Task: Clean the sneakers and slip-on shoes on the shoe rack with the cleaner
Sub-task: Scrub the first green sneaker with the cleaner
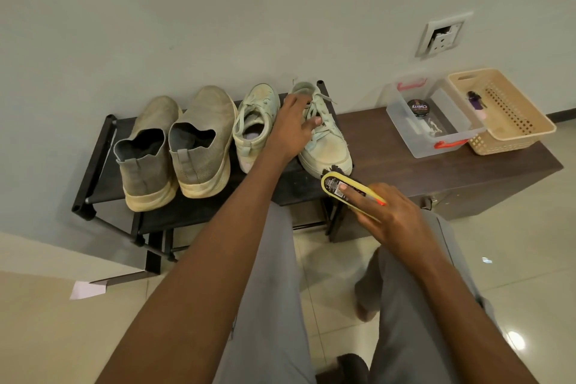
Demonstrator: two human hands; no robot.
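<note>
Shoes sit in a row on top of a black shoe rack [103,146] against a pale wall. From the rack's left end: two tan slip-on shoes [174,146], heels toward the viewer and toes toward the wall, then a pale green left sneaker [254,121] pointing the same way. At the rack's right end a right sneaker [324,134] lies with its long axis front to back, its rounded end nearest the viewer at the rack's front edge.

The left hand [293,128] rests on the laces of the right sneaker, fingers spread and fairly straight, thumb along the shoe's side. The right hand [389,212] grips a yellow shoe brush [339,187], fingers wrapped around its back half and the index finger laid straight along its top. The brush's long axis runs diagonally, its free tip pointing up-left, dark bristles touching the near end of the right sneaker.

Right of the rack, a brown desk [389,150] carries a clear plastic box [402,131] holding a round polish tin [419,107], and a beige basket [523,134] touching the box at the desk's right end.
</note>
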